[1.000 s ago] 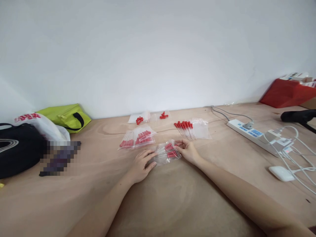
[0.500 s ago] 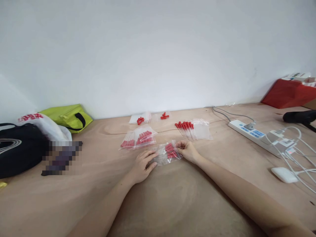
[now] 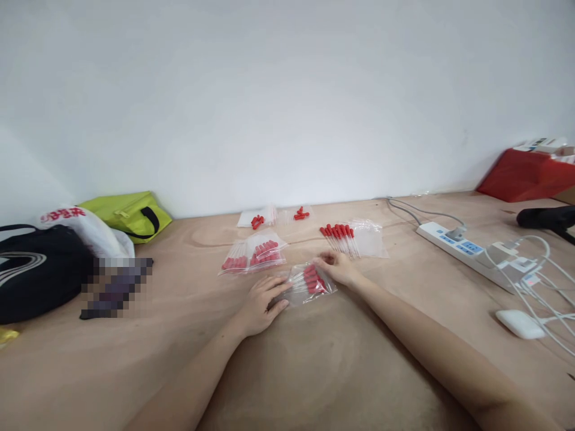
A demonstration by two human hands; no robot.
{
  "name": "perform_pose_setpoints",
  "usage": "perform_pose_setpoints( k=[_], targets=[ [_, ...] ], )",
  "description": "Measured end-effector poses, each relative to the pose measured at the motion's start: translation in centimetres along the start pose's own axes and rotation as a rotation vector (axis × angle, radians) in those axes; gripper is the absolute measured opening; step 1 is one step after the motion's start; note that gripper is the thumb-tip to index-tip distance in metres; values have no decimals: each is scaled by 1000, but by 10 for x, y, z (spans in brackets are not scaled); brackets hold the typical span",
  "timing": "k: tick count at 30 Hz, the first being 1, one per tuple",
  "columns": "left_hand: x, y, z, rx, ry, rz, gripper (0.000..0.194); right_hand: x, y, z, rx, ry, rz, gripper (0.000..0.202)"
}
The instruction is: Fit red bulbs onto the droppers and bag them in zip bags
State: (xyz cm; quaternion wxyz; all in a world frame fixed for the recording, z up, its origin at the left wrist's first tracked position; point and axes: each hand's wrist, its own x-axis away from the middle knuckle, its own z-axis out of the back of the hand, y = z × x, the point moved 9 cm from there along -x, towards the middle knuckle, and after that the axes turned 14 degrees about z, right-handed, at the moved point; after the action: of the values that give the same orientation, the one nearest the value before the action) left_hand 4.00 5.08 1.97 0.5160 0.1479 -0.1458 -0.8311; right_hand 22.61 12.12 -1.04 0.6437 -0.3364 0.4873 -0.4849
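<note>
A clear plastic zip bag (image 3: pixel 313 281) lies flat in front of me, with several red-tipped clear sticks inside, their red ends to the right. My left hand (image 3: pixel 266 302) rests with fingers stretched out over the bag's left end. At the bag's far right edge, the fingers of my right hand (image 3: pixel 340 267) are pinched together on the plastic. Behind my left hand lie filled bags of red-tipped sticks (image 3: pixel 266 252). Loose red-tipped sticks (image 3: pixel 340 231) lie fanned beside an opened-out clear bag (image 3: pixel 372 238), beyond my right hand.
Small red caps (image 3: pixel 257 222) and more red caps (image 3: pixel 301 214) sit on bags near the wall. On the right are a white power strip (image 3: pixel 458 248), cables and a white charger (image 3: pixel 520 324). A black bag (image 3: pixel 42 275) and a yellow-green bag (image 3: pixel 128 212) stand on the left.
My right fingers have shifted slightly left along the bag's far edge. The red ends inside sit closer together. My left hand stays at the bag's left end.
</note>
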Motion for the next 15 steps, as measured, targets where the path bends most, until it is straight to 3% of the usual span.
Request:
perform_pose_setpoints(
  k=[3, 6, 12, 15],
  targets=[
    [0, 2, 1, 35, -12, -11, 36, -2, 7, -11, 2, -119, -18, 23],
    [0, -2, 6, 86, 29, 25, 36, 2, 14, 5, -8, -105, -86, 23],
    [-1, -7, 7, 81, 45, 78, 37, 9, 18, 79, 12, 182, -225, 20],
    [-1, -6, 7, 84, 47, 65, 36, 3, 16, 72, -114, 270, -245, 20]
  ],
)
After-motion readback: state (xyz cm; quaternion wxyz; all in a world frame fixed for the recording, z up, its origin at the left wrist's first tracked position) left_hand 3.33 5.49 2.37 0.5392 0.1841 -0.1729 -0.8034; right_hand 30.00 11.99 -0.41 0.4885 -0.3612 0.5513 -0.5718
